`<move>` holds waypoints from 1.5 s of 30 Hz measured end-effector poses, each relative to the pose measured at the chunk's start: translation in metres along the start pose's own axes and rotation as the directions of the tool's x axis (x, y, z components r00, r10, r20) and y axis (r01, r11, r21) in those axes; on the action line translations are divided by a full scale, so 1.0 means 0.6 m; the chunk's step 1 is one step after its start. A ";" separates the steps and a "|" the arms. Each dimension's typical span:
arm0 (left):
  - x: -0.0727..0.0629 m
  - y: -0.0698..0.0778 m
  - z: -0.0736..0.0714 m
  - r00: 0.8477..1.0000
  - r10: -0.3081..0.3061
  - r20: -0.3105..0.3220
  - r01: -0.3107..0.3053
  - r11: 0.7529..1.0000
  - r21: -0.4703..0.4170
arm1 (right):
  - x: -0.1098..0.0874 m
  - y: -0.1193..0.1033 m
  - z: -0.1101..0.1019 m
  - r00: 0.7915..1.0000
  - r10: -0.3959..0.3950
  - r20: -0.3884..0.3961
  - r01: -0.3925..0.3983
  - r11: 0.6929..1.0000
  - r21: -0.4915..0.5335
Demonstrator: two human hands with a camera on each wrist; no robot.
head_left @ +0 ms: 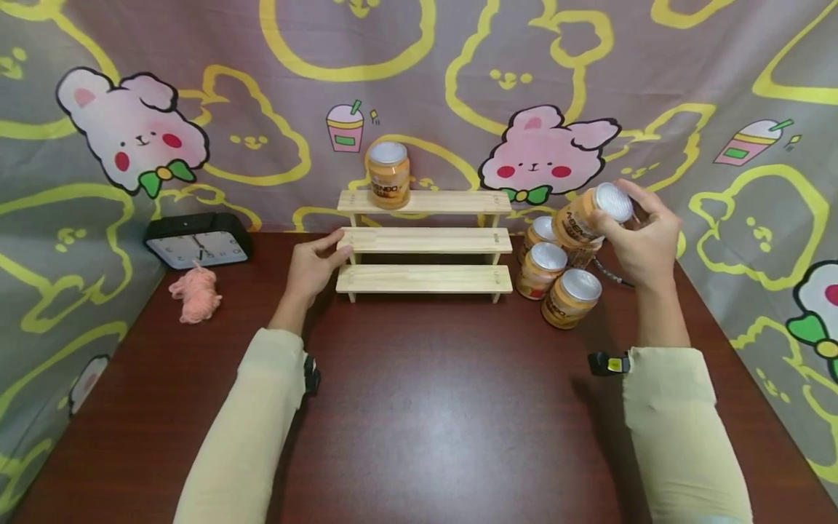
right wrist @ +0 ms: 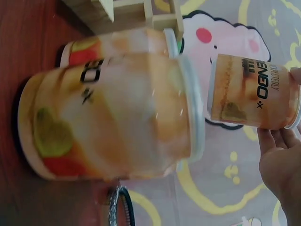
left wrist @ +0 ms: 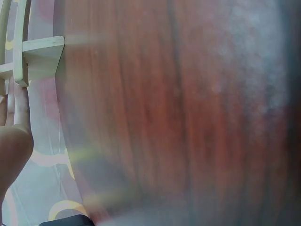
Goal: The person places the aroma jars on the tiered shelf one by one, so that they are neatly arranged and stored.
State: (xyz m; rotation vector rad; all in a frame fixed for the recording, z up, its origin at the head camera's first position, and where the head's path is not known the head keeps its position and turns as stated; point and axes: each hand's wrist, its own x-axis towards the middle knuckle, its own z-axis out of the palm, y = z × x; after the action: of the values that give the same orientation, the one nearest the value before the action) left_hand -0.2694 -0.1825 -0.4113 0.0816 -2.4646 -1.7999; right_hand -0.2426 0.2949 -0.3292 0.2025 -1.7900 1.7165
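Right hand (head_left: 644,233) is gripping tilted can (head_left: 576,218), partly hiding another can (head_left: 581,255); left hand (head_left: 311,268) is pinching shelf (head_left: 425,240) end, some fingers hidden.

So the tabletop (head_left: 419,407) is dark reddish-brown wood with visible grain and a pale shine around the middle. Toward the back there's a pale wooden rack (head_left: 424,278) with three steps, and one orange can (head_left: 389,178) stands upright on the top step, left of centre. A bunch of orange cans with silver tops (head_left: 571,300) sits just past its right end, near a cord (head_left: 614,275). Far left: a black-framed clock (head_left: 196,246), pink fuzzy thing (head_left: 196,295) right in front.
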 end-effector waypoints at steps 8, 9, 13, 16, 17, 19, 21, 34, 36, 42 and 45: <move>0.000 -0.002 -0.002 1.000 -0.006 0.005 0.006 1.000 -0.001 | 0.006 -0.005 0.031 0.999 -0.009 0.030 0.009 1.000 -0.009; 0.000 -0.001 -0.002 1.000 -0.002 0.004 0.002 1.000 -0.001 | 0.006 -0.006 0.035 0.999 -0.006 0.032 0.006 1.000 -0.011; 0.000 -0.001 -0.001 1.000 0.014 0.003 -0.014 1.000 0.001 | 0.008 -0.009 0.050 0.999 -0.006 0.053 0.007 1.000 -0.027; 0.000 0.000 -0.001 1.000 0.008 0.002 -0.008 1.000 0.003 | 0.010 -0.011 0.061 0.998 -0.009 0.070 0.012 0.999 -0.052; 0.000 0.000 -0.001 1.000 0.004 0.003 -0.004 1.000 0.003 | 0.011 -0.011 0.064 0.997 -0.009 0.074 0.013 0.998 -0.058; 0.000 0.001 0.000 1.000 0.001 0.005 -0.001 1.000 -0.005 | 0.013 -0.012 0.070 0.997 -0.011 0.080 0.017 0.997 -0.074; 0.000 0.001 0.001 1.000 0.002 0.005 -0.002 1.000 -0.016 | 0.015 -0.012 0.077 0.996 -0.015 0.093 0.023 0.996 -0.087; 0.002 -0.001 -0.001 1.000 0.011 0.007 -0.011 1.000 -0.011 | 0.029 -0.014 0.121 0.987 -0.001 0.160 0.007 0.999 -0.039; 0.002 -0.001 -0.001 1.000 0.015 0.005 -0.015 1.000 -0.009 | 0.030 -0.011 0.127 0.985 0.004 0.171 0.000 1.000 -0.023; 0.001 -0.003 -0.002 1.000 0.013 0.006 -0.013 1.000 -0.007 | 0.036 -0.009 0.147 0.977 -0.002 0.215 0.016 0.998 -0.063; 0.000 -0.002 -0.002 1.000 0.021 0.007 -0.021 1.000 -0.013 | 0.040 -0.011 0.160 0.972 0.010 0.233 0.011 0.996 -0.088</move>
State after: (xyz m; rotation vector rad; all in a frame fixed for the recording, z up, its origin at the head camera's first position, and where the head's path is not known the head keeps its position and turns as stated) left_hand -0.2692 -0.1840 -0.4119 0.0486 -2.4497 -1.8104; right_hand -0.2898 0.2115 -0.3050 0.3803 -2.0299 1.6650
